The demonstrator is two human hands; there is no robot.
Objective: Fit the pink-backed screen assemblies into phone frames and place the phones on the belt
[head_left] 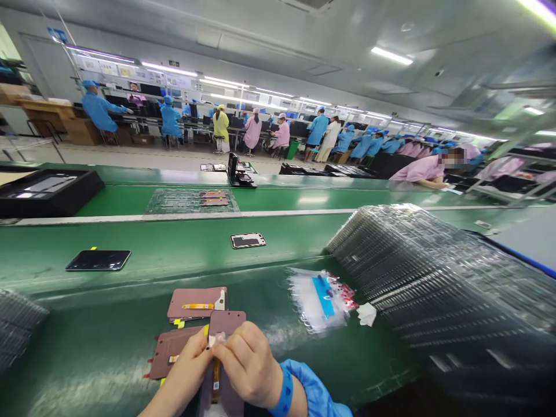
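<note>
Bench notes. We had a pink-brown panel [227, 322] standing upright between both hands, just above the lower edge of the view, over the green belt [278, 370]. Our left hand [180, 370] and right hand [247, 362] were both clenched on it, fingertips meeting at a small scrap of clear film [218, 339] at the panel's face; we could not tell which hand had the film itself. An orange strip [216, 379] ran down the panel below our fingers. Working this close, with the fingertips together and the panel held steady, seemed the sound way to handle so small a piece. Two more panels [197, 304] lay just beside our hands. A bag of clear film [319, 300] and a white tissue [367, 314] lay to the right, near a stack of clear trays [434, 278].
</note>
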